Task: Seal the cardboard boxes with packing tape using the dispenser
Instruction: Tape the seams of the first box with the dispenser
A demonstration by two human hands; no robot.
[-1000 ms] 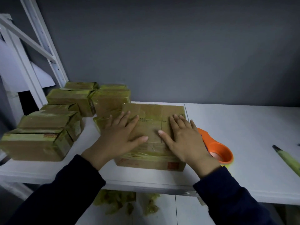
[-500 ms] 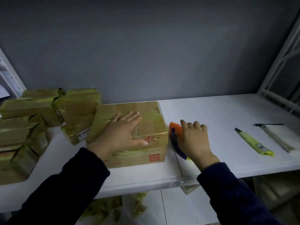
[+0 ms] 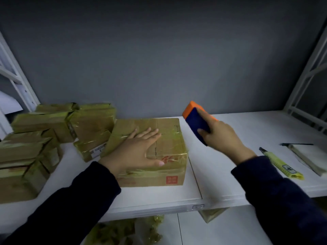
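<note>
A brown cardboard box (image 3: pixel 169 138) wrapped in clear tape sits at the middle of the white shelf (image 3: pixel 221 183). My left hand (image 3: pixel 136 149) lies flat on its top with fingers spread. To the right of the box, my right hand (image 3: pixel 223 137) grips the orange and dark blue tape dispenser (image 3: pixel 195 121) and holds it lifted above the shelf, its orange end pointing up and away.
Several taped boxes (image 3: pixel 44 138) are stacked at the left. A yellow utility knife (image 3: pixel 281 165) and a flat white pack (image 3: pixel 311 158) lie at the right. White rack posts (image 3: pixel 306 71) flank both sides, a grey wall stands behind, and crumpled tape (image 3: pixel 123 230) lies below.
My right hand left the box top, took hold of the dispenser on the shelf and raised it up to the right of the box. My left hand stayed flat on the box.
</note>
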